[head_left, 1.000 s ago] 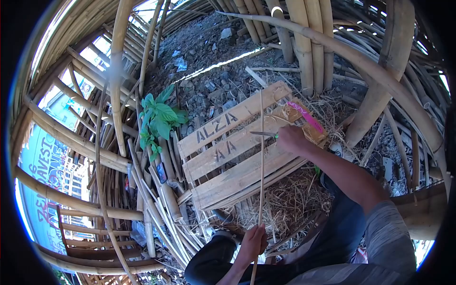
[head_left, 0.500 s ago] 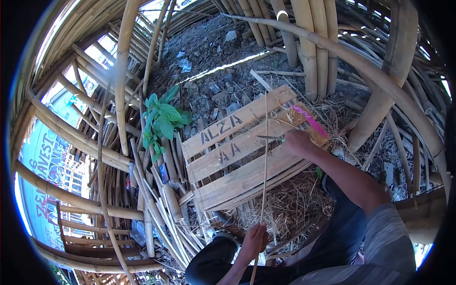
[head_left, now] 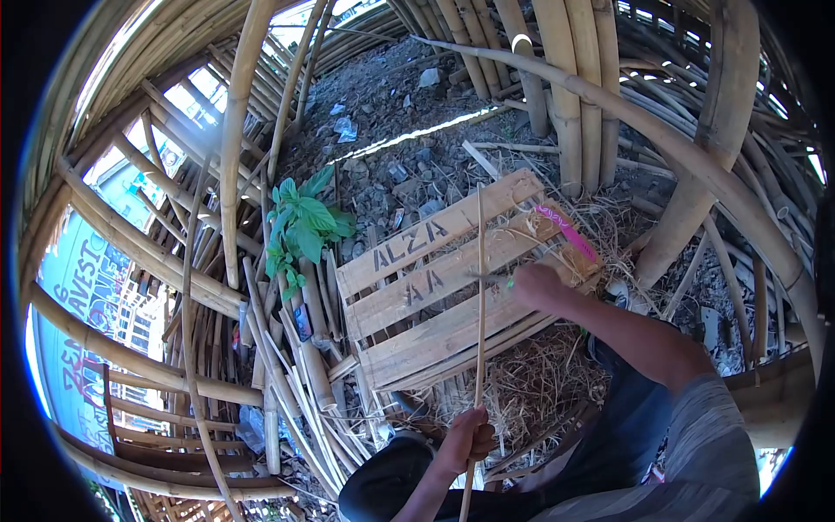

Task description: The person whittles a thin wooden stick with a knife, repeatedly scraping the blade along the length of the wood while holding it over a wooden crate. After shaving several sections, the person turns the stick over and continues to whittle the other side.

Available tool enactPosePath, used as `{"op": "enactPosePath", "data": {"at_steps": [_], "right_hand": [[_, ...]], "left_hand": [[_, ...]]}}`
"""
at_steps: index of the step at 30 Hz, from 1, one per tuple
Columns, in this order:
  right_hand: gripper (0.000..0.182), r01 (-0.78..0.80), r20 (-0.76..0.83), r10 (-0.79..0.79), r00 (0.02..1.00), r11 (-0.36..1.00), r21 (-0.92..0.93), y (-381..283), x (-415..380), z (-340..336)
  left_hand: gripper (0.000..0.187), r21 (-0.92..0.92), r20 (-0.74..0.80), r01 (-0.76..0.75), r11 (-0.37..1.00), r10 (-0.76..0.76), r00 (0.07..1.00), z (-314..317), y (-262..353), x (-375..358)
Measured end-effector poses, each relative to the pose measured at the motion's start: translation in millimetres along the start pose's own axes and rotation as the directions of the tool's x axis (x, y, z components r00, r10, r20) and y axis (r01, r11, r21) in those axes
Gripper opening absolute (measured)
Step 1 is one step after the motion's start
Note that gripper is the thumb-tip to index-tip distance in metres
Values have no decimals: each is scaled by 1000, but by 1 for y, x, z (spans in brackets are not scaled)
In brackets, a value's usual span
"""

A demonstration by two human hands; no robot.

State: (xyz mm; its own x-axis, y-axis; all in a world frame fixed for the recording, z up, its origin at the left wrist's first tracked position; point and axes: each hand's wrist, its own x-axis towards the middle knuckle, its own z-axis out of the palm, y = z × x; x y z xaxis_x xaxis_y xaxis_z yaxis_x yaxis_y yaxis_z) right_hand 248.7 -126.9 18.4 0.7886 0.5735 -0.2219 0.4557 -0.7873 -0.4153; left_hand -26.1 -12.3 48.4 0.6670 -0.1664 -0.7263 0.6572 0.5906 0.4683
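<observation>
My left hand point(head_left: 468, 438) is closed around the lower part of a long, thin bamboo strip point(head_left: 481, 335), which runs upward in front of a wooden crate point(head_left: 417, 339). In my right hand point(head_left: 539, 287) is a knife point(head_left: 497, 280), gripped by its handle, a bit of green showing at the fist. Its blade is smeared by motion and points left, right at the strip. The crate has slats with dark stencilled letters and a pink marking point(head_left: 565, 230) on its right end. Curled shavings lie on the crate's right side, close to my right hand.
Dry shavings point(head_left: 548, 374) cover the ground below the crate. Cut bamboo pieces point(head_left: 317, 374) lie to its left, beside a green leafy plant point(head_left: 304, 217). Thick bamboo poles point(head_left: 570, 104) stand behind, and a long curved pole point(head_left: 670, 130) crosses the upper right. A blue painted banner point(head_left: 83, 322) hangs outside.
My right hand has shifted slightly down and the knife blade is now blurred against the strip. The strip's top sits lower in view, while my left hand keeps its hold.
</observation>
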Motion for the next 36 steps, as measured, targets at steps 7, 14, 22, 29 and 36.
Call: {"op": "enactPosePath", "data": {"at_steps": [7, 14, 22, 29, 36], "right_hand": [[22, 244, 157, -226, 961, 964, -104, -45, -38, 17], [20, 119, -18, -120, 993, 993, -7, -16, -4, 8], [23, 24, -161, -40, 986, 995, -98, 18, 21, 8], [21, 189, 114, -184, 976, 981, -34, -29, -23, 8], [24, -27, -60, 22, 998, 997, -76, 4, 26, -5]], "left_hand": [[34, -157, 106, 114, 981, -98, 990, -10, 5, -7], [35, -148, 121, 121, 982, -104, 987, -5, 10, -6], [35, -112, 76, 124, 986, -116, 990, -15, 6, -12], [35, -89, 68, 110, 990, -104, 992, -11, 13, -17], [38, 26, 3, 21, 999, -21, 1000, 1, -4, -10]]}}
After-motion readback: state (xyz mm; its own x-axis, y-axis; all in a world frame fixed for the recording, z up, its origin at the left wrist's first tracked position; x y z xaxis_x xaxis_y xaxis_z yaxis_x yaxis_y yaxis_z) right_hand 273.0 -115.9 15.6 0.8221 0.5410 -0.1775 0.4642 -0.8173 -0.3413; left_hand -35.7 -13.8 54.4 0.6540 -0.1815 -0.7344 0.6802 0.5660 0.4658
